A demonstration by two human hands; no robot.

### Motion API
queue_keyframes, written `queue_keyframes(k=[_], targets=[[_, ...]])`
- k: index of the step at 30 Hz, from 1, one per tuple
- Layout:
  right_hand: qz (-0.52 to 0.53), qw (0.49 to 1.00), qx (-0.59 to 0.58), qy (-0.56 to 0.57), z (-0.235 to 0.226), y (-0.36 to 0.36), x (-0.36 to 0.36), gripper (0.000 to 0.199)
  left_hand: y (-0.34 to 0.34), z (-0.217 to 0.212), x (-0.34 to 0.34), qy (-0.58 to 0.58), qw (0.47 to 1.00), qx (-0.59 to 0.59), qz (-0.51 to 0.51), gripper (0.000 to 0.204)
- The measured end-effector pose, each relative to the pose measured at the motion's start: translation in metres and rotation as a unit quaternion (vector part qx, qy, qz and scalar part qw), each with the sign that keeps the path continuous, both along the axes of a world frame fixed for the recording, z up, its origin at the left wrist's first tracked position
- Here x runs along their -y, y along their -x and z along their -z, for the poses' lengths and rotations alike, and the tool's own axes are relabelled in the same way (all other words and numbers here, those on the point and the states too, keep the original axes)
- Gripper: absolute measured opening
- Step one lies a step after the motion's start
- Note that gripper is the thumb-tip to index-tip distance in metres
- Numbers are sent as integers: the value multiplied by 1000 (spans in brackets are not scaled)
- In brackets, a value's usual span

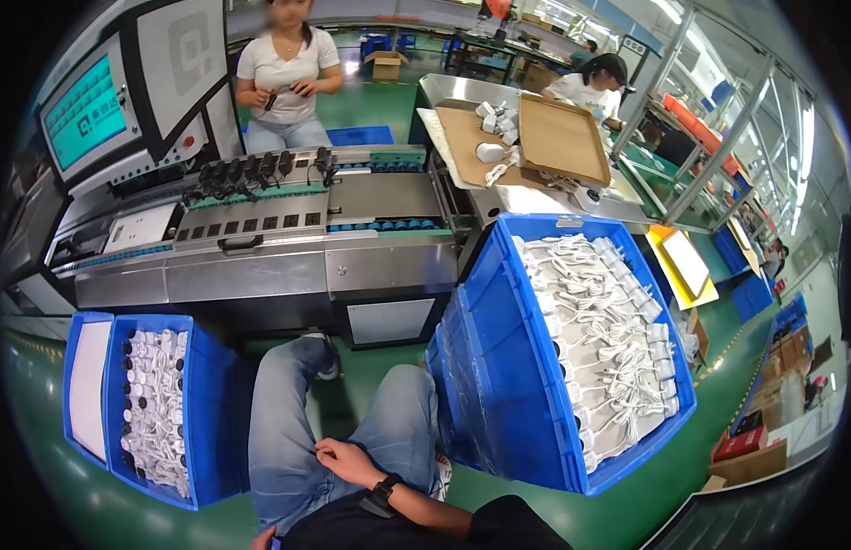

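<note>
My right hand (348, 462) rests on my jeans between the thighs, its fingers loosely bent and nothing visible in them. A dark watch (383, 490) is on that wrist. Only a small part of my left hand (262, 539) shows at the lower edge, beside a bit of something blue; its fingers are mostly hidden. To the right of my knees stands a stack of blue crates, the top crate (526, 367) filled with rows of white power adapters with coiled cables (618, 353). On my left, a lower blue crate (205, 412) holds more white adapters (155, 403).
Ahead runs a metal conveyor machine (251, 280) with black adapters (251, 174) and a row of sockets (251, 225). A screen (86, 115) stands at left. Beyond, a person (288, 82) holds something small. Cardboard trays (563, 137) lie on the bench; another person (591, 87) sits behind.
</note>
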State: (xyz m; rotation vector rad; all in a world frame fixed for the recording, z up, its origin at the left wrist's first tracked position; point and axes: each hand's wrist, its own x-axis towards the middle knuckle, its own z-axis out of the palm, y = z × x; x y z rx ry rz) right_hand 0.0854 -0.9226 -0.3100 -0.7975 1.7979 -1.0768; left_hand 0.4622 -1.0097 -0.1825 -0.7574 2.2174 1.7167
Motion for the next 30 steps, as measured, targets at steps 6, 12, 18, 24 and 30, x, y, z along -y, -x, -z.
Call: queue_keyframes(k=[6,12,18,24,30], targets=[[2,1000,2,27,7,-6,5,35,-93,76,-17,388,904,-38,178,51],[0,999,-44,30,-5,1,-16,33,-18,44,4,336,927,79,149,54],[2,998,-22,58,-4,3,-22,31,-49,89,5,319,934,43,157,55],[-6,998,-11,55,-4,17,-30,30,-41,107,3,279,953,50,110,55],[22,998,-14,63,-7,23,-34,30,-52,174,18,302,950,71,27,64]])
